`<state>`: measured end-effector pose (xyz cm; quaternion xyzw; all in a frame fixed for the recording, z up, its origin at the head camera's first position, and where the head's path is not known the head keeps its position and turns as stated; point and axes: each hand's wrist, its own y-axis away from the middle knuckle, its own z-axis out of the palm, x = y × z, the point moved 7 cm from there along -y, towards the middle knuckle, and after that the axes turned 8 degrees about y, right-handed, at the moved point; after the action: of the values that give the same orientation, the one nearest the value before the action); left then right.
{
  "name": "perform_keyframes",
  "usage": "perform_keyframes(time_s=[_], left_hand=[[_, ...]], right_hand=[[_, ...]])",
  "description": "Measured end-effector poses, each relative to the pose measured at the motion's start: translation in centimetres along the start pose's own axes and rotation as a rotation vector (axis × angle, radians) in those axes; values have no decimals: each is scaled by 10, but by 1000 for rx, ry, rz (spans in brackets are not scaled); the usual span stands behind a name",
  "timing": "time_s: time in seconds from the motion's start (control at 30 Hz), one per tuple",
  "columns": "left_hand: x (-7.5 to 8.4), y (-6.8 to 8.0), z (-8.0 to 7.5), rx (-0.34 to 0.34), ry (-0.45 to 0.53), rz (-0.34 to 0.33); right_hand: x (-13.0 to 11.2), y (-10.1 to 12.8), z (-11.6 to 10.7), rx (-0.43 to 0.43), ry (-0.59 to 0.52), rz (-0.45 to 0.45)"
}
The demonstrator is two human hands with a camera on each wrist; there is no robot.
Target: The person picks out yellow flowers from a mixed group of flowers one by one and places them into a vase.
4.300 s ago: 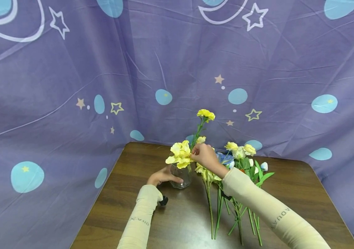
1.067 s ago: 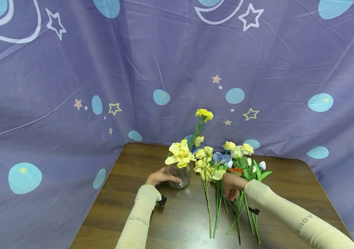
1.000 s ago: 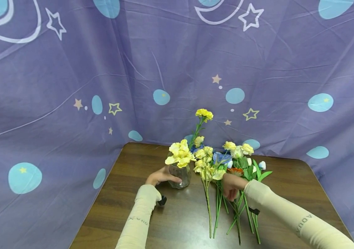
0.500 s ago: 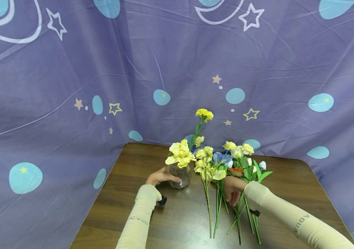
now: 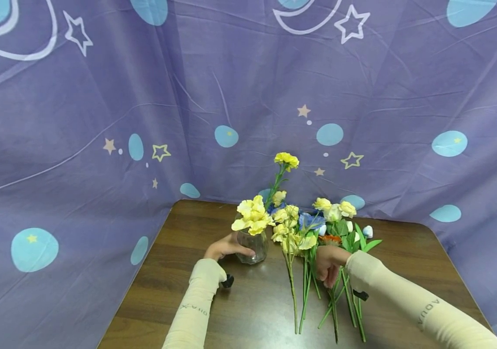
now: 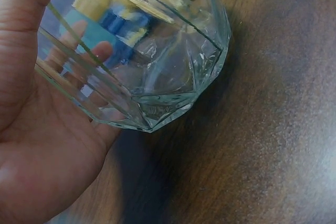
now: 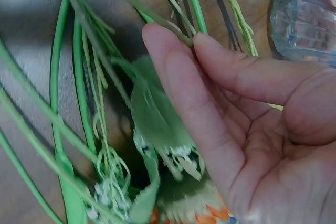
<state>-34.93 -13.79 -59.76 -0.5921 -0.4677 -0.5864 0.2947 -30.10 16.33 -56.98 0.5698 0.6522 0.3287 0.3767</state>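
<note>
Left hand wrapped around the faceted glass vase, palm and fingers curled against its side, thumb over the near face; grip closed on the glass, seen through the wall in the left wrist view. Vase standing on the brown desk, toward the far edge, left of the middle, with yellow flowers and one tall yellow carnation rising from it.

Right hand lowered onto the loose bunch of flowers lying just right of the vase, stems pointing toward the near edge. Thumb and forefinger pinching together on a thin green stem, other stems and a green leaf beneath the palm. An orange bloom just beyond the knuckles.

Purple star-patterned cloth hanging behind and beside the desk.
</note>
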Motion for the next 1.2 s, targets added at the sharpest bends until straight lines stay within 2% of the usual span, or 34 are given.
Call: perform_keyframes(time_s=[0.2, 0.37, 0.53, 0.6, 0.67, 0.73, 0.8, 0.9, 1.03, 1.2], left_hand=[[-1, -1, -1, -1, -3, -3], [-2, -1, -2, 0, -5, -7], [-4, 0, -2, 0, -3, -14], [-3, 0, -1, 1, -1, -13], [-3, 1, -1, 1, 1, -12], [-2, 1, -1, 3, 4, -13], [-1, 1, 0, 2, 8, -14], [-1, 1, 0, 2, 14, -17], [-1, 2, 1, -6, 23, -24], [-2, 2, 0, -7, 17, -26]], right_hand=[[4, 8, -14, -37, 248, -32], [13, 14, -27, -15, 232, -4], [21, 23, -43, 102, 266, -13], [23, 28, -49, 109, 327, -16], [25, 32, -54, 71, 378, 6], [25, 37, -63, 94, 468, 20], [27, 40, -68, 57, 517, 55], [26, 51, -81, 218, 458, 87], [21, 66, -90, 388, 422, 55], [16, 80, -98, 443, 432, -2]])
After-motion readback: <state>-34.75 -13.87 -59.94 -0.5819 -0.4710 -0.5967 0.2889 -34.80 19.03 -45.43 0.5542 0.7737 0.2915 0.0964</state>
